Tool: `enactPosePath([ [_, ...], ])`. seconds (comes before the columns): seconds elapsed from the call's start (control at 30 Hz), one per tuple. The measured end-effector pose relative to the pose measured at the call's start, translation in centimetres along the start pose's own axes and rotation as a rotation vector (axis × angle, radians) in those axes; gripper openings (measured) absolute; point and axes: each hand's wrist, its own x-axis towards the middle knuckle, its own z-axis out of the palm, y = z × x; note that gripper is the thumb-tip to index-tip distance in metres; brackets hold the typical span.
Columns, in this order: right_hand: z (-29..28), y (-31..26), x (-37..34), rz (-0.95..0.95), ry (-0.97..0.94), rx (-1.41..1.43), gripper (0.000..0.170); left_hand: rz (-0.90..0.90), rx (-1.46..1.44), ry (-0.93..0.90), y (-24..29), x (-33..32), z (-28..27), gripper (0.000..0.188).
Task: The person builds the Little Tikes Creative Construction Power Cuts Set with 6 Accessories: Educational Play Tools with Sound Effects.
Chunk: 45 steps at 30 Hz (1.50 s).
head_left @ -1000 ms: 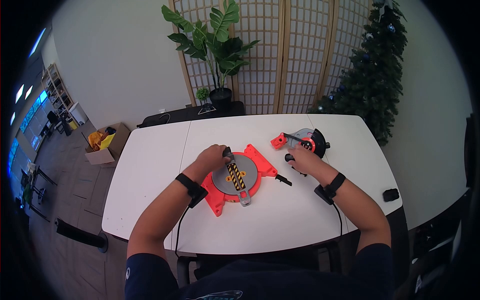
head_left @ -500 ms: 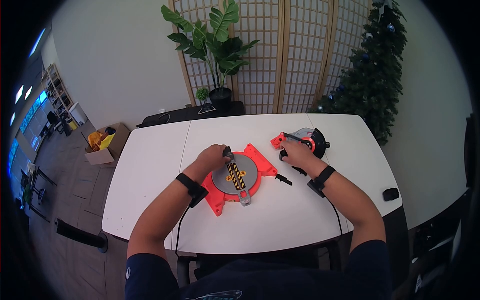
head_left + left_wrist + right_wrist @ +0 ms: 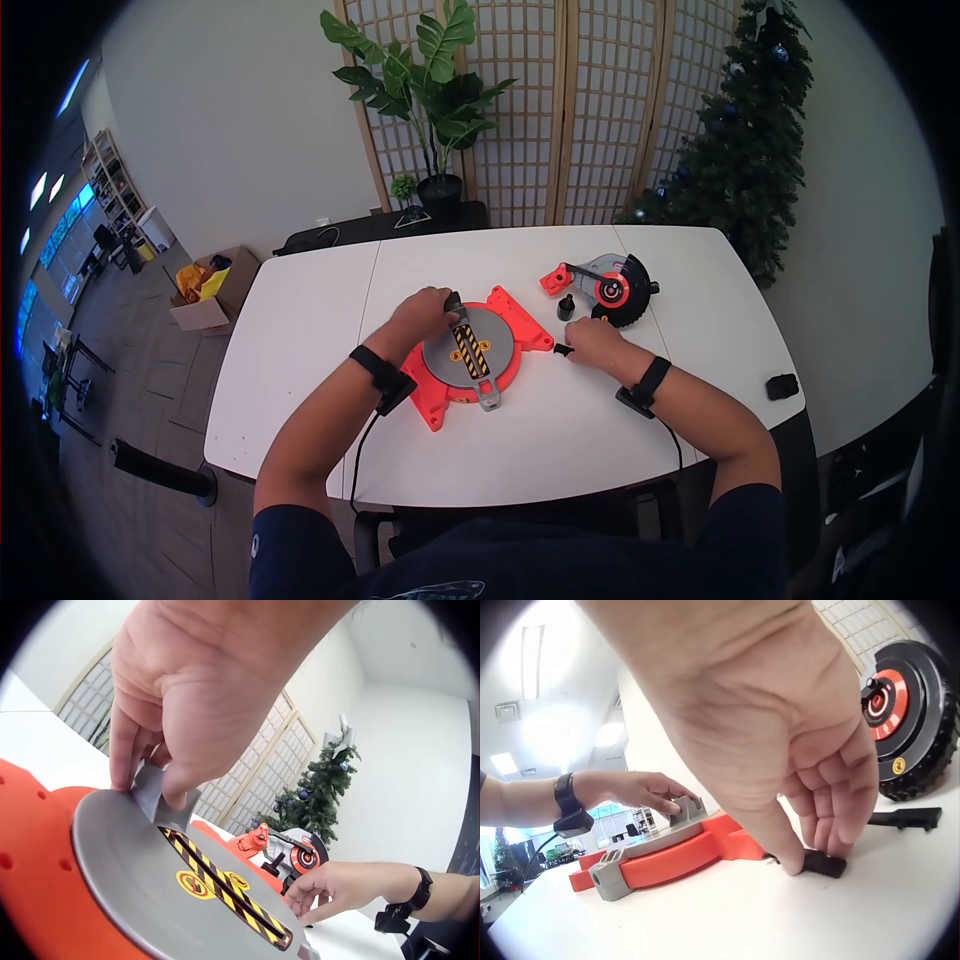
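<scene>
The thing at the right grip (image 3: 598, 345) is a short black plastic strip (image 3: 826, 864), slim and dark, lying on the white worktop (image 3: 300, 400); thumb and fingertips pinch it, hiding its middle. Just left of this grip is a broad orange-red plastic base (image 3: 527, 322) with angular wings and a round grey turntable (image 3: 497, 345). At the turntable's far end the left grip (image 3: 425, 312) pinches an upright grey bracket (image 3: 148, 795) between thumb and fingers.

Half a second ago the right grip covered a small black cylinder (image 3: 566, 307); now it has come nearer the wearer and the base, and that cylinder shows uncovered just beyond it. The left grip and the base have stayed put.

The turntable is smooth and matt, crossed from the left grip toward the wearer by a long plate with black-and-yellow diagonal stripes (image 3: 470, 350), a round yellow sticker on either side. Beyond the right grip and slightly to its right rests a toy saw head (image 3: 628, 312): grey rounded housing, glossy orange-red centre, black disc with a chunky notched rim. Between this disc and the right grip lies a second black strip (image 3: 907, 817), flat with small stubs along one edge.
</scene>
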Motion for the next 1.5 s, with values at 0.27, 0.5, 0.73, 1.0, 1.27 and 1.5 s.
enactPosePath([
  [0.27,-0.5,-0.1,-0.5,0.053,0.053,0.077,0.026,0.069,-0.054,0.057,-0.2,0.0,0.4,0.037],
  [0.5,-2.5,-0.9,-0.6,0.017,0.228,0.262,0.027,0.152,-0.129,0.016,1.5,0.9,0.7,0.042],
  [0.73,-4.1,-2.9,-1.6,-0.247,0.101,0.231,0.076,0.268,-0.133,0.018,3.4,1.3,1.4,0.043],
  [1.0,-2.2,-1.8,-1.4,-0.413,0.098,0.087,0.106,0.386,-0.164,-0.02,3.8,2.4,1.6,0.044],
  [1.27,-2.7,-2.0,-1.2,-0.438,0.111,0.096,0.096,0.396,-0.199,-0.054,4.8,2.6,1.5,0.046],
  [1.5,-2.6,-2.0,-1.3,-0.437,0.124,0.084,0.095,0.357,-0.15,-0.049,4.7,2.9,1.7,0.047],
])
